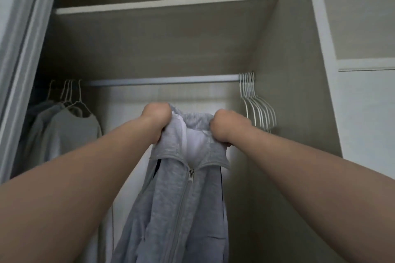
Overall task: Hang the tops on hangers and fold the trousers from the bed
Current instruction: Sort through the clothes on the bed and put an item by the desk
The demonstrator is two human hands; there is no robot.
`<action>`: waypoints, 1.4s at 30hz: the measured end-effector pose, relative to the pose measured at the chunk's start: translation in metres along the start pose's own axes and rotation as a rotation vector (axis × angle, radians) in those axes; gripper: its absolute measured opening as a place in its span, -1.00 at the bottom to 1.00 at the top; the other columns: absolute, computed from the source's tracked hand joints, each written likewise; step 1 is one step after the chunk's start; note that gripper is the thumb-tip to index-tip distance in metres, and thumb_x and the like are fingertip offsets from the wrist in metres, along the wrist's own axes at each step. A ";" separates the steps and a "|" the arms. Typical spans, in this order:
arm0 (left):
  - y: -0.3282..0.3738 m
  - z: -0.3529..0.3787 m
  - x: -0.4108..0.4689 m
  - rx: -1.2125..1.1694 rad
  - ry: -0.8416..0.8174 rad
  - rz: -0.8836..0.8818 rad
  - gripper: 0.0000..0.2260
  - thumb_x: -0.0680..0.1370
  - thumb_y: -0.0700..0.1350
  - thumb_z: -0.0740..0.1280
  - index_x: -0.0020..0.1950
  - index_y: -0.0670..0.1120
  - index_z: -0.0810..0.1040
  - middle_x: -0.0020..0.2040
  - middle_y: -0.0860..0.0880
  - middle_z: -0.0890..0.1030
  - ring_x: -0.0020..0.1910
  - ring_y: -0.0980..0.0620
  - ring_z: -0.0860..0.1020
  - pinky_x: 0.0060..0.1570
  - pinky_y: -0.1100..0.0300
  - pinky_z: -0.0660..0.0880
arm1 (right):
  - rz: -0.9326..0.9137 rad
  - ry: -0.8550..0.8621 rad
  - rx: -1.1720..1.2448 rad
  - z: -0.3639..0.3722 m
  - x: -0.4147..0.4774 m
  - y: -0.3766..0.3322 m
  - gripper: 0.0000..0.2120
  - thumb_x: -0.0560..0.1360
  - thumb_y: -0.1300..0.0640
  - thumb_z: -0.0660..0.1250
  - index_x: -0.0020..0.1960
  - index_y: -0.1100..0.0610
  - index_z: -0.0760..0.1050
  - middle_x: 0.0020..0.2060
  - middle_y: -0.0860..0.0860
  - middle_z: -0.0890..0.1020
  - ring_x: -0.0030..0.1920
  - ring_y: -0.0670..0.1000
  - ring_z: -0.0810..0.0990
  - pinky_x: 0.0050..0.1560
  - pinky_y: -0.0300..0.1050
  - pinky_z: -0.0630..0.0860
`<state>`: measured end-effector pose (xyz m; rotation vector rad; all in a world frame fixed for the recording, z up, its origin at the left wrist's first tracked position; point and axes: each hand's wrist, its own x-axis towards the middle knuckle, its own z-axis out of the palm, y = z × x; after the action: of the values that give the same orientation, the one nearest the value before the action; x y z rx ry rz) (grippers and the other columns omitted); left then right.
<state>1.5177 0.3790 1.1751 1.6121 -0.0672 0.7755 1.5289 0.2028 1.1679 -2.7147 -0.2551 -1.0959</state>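
- A grey zip-up hoodie (181, 209) is held up in front of an open wardrobe (284, 60). Both hands grip it at the neck, and it hangs down to the bottom edge of the frame.
- Its zip pull (190, 174) sits just below the collar, with the zip closed beneath it. Above the pull the collar falls open on a white lining (196, 143), and the hood's gathered edge (193, 118) bunches between the two fists.
- The left hand (158, 123) is clenched tight on the fabric at the left of the neck opening. Its fingers curl away from the camera, out of sight.
- The right hand (222, 127) is clenched the same way on the fabric at the right of the neck opening, about level with the left.
- Behind the hands, a grey clothes rail (160, 80) runs across the wardrobe, and the top of the hoodie sits below it.
- At the rail's right end, a bunch of bare white wire hangers (255, 104) hangs packed close together, just beside the right hand in the view.
- At the rail's left end, several hangers carry grey and pale tops (70, 132), partly in shadow.
- A white-edged shelf (166, 4) spans the wardrobe above the rail, and a pale sliding-door frame (23, 49) borders the left of the view.
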 end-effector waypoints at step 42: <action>0.035 0.019 -0.009 -0.306 0.039 0.121 -0.81 0.62 -0.09 0.24 0.04 -0.18 0.56 -0.17 -0.10 0.62 -0.30 0.00 0.59 -0.36 0.26 0.48 | 0.211 0.453 0.617 -0.078 -0.013 0.032 -0.78 0.58 0.22 0.16 0.09 0.28 0.53 -0.13 0.18 0.49 -0.15 0.13 0.48 -0.13 -0.10 0.37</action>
<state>1.5029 0.3515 1.2010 1.3108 -0.2454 0.8457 1.4753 0.1514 1.2101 -1.8591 -0.1859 -1.2709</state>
